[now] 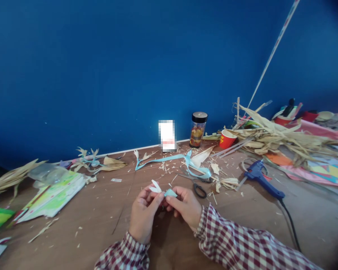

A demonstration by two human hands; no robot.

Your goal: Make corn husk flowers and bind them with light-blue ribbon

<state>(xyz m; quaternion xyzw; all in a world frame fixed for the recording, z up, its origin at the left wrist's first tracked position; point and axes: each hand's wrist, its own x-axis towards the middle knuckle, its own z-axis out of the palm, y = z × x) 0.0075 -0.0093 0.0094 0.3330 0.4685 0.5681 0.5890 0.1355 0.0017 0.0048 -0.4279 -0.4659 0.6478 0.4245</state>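
Note:
Both of my hands meet over the middle of the brown table (107, 210). My left hand (143, 213) pinches a small white husk piece (156, 186) that sticks up between its fingertips. My right hand (186, 206) grips the pale blue ribbon end (170, 193) wrapped at the base of that piece. Both sleeves are red-and-white checked. Just beyond my right hand lie black-handled scissors (198, 188). A long pale blue ribbon (171, 159) curls across the table further back.
A blue glue gun (260, 178) with a black cord lies to the right. A pile of dried corn husks (278, 140), a red paper cup (227, 139) and a black-lidded jar (198, 129) stand near the blue wall. Coloured papers (53, 197) lie left. Husk scraps litter the table.

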